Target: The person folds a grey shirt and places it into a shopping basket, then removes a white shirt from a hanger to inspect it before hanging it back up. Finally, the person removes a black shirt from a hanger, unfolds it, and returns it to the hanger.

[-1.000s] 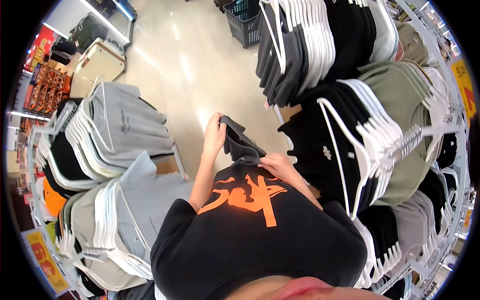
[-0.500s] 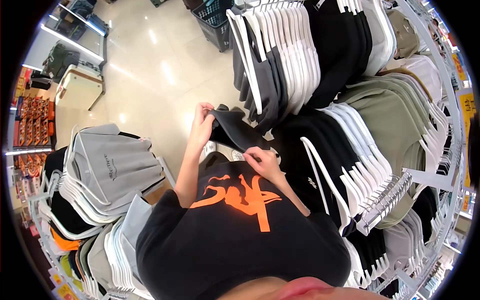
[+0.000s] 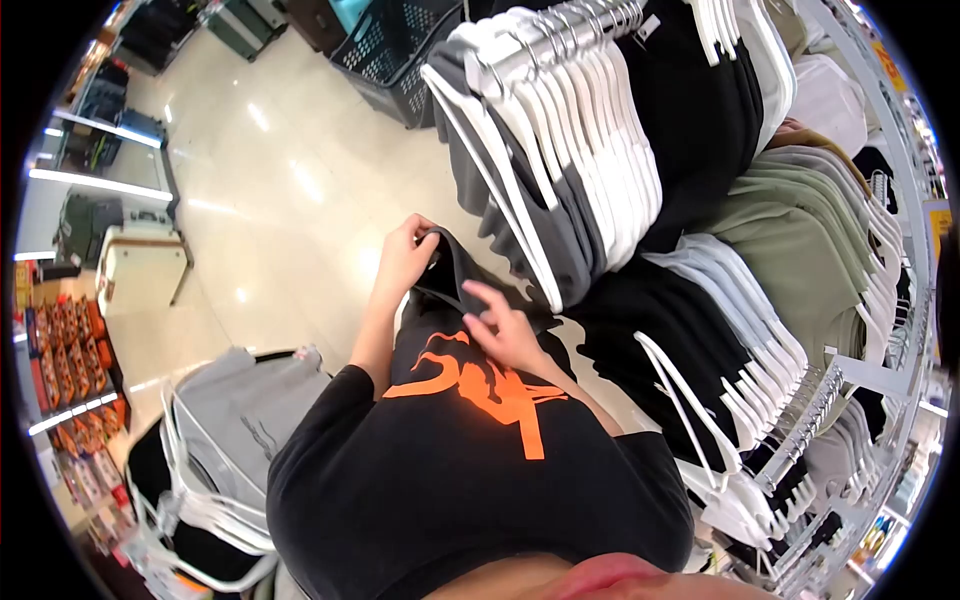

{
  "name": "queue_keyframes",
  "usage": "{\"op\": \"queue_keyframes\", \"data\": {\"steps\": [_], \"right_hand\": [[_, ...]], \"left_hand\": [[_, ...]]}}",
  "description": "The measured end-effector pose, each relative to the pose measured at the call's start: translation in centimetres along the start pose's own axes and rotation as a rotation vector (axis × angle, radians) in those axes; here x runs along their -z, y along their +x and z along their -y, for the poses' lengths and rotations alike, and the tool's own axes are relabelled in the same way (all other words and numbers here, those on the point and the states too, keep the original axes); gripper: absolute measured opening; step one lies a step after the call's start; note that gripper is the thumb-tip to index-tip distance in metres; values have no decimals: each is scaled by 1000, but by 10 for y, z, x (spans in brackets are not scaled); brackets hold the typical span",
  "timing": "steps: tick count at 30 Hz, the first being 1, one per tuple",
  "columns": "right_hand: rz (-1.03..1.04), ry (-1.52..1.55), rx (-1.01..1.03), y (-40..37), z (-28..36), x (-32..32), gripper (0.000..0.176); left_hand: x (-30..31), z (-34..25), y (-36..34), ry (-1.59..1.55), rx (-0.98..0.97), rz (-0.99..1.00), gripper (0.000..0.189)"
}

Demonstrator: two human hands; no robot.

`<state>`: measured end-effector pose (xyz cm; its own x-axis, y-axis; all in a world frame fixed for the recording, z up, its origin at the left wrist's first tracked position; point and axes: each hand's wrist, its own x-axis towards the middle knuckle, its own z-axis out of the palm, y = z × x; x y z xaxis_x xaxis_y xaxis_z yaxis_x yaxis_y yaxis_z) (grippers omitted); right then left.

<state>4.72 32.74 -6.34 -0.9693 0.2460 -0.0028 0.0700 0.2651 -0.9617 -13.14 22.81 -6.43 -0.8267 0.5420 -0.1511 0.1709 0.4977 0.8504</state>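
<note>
Dark grey cloth, a loose folded garment point(image 3: 455, 275), hangs in front of the wearer's chest towards 11 o'clock, above the pale floor point(image 3: 285, 230). The left hand point(image 3: 405, 252) has thumb and fingers clamped together on its upper edge. The right hand point(image 3: 500, 325) is apart, fingers spread over the garment's near side and hiding part of it; whether a fingertip touches the cloth I cannot tell. Below both, the black T-shirt point(image 3: 450, 490) with its orange print fills the view at 6 o'clock. The tightest spot is at 1 o'clock, where a white hanger point(image 3: 500, 190) fronts a row of grey and white clothes point(image 3: 600, 150) on a metal rail point(image 3: 560, 45), leaning close to the garment's right side. Black clothes point(image 3: 650, 330) crowd in between 3 and 4 o'clock, with olive ones point(image 3: 800, 240) farther out, between 2 and 3. A dark perforated basket point(image 3: 385, 55) stands at 11 o'clock, beyond the left hand. Well off at 9 o'clock are a cream suitcase point(image 3: 145, 270) and an orange display point(image 3: 75, 350); at 8, grey clothes point(image 3: 235, 415) hang near the left sleeve.
</note>
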Motion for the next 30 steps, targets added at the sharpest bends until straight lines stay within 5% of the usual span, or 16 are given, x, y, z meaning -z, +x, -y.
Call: {"op": "queue_keyframes", "data": {"steps": [3,6,12,20,30], "right_hand": [[-320,-5,-164,62,7,-12,49],[-397,-35,-196,115,15,-24,52],[-652,-243,-264,201,-14,-38,46],[-964,-261,-226,223,-38,-52,24],[-1027,-130,-289,213,-31,-60,16]], "left_hand": [[28,-3,53,63,-94,114,18],[54,0,95,87,-156,206,19],[83,30,172,73,-122,52,19],[80,50,257,11,-222,8,23],[50,66,304,54,-271,214,26]]}}
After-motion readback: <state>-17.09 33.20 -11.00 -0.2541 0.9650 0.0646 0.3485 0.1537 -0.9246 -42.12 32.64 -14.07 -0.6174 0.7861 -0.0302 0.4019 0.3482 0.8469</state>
